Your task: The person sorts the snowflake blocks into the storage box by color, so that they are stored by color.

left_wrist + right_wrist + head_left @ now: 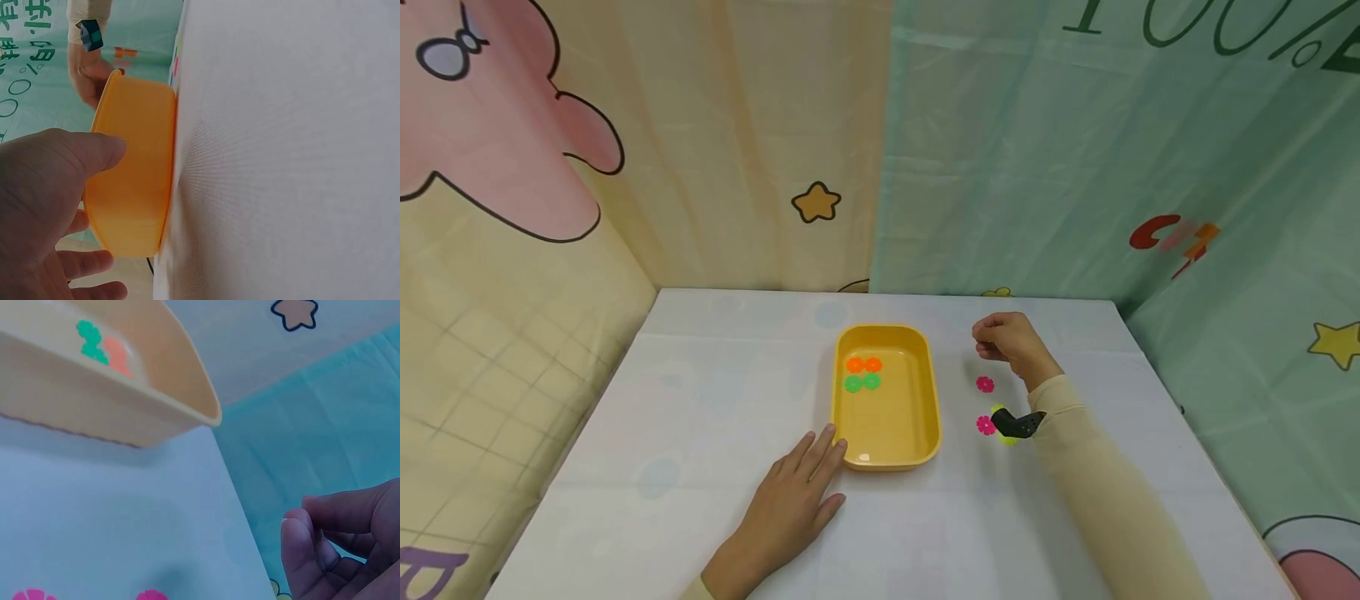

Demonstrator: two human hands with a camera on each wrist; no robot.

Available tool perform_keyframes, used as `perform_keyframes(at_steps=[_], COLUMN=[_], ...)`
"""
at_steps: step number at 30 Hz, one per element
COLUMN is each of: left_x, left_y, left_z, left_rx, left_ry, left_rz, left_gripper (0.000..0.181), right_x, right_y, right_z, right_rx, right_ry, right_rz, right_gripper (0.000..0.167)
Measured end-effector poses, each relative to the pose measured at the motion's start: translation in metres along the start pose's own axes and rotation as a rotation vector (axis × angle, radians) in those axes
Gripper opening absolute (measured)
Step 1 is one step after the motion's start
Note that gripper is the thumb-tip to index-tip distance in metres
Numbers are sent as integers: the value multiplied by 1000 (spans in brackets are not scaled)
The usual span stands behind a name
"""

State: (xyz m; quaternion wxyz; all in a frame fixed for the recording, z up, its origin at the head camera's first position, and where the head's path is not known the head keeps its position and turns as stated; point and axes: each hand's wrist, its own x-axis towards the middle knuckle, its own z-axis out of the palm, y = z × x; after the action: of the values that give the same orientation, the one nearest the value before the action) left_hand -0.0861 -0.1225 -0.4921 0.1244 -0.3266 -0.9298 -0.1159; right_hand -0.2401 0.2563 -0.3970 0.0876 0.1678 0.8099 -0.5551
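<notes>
Possibly the wrist camera [1018,425], overlapping the yellow pieces [1009,440] in the head view, could brush them or the pink pieces [985,384], all right of the tray [891,429], if the right hand [1013,343] dipped; its fingertips are together, nothing visible between them. Orange pieces [872,365] and green pieces [853,383] lie in the tray's far left part, and the left hand [796,492], fingers slightly apart at its near left corner, could jolt them by pushing.

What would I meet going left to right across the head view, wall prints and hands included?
Pink cartoon figure → left hand → yellow tray → right hand → red-and-orange wall print → yellow star at the right edge.
</notes>
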Motion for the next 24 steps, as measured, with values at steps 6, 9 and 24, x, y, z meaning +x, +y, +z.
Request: perform_keyframes(at_steps=[6, 9, 24], left_x=[0, 1, 0], left_y=[-1, 0, -1], left_z=[0, 0, 3], left_rx=[-9, -12, -16], left_ry=[11, 15, 22], left_rz=[7, 7, 12], left_gripper=[77, 77, 77], right_x=[2, 3, 17], right_y=[18, 29, 80], right_z=[-18, -24, -51], right_rx=[-13, -26, -313], right_ry=[23, 37, 171], right_rz=[43, 83, 131], right_gripper=[28, 28, 26])
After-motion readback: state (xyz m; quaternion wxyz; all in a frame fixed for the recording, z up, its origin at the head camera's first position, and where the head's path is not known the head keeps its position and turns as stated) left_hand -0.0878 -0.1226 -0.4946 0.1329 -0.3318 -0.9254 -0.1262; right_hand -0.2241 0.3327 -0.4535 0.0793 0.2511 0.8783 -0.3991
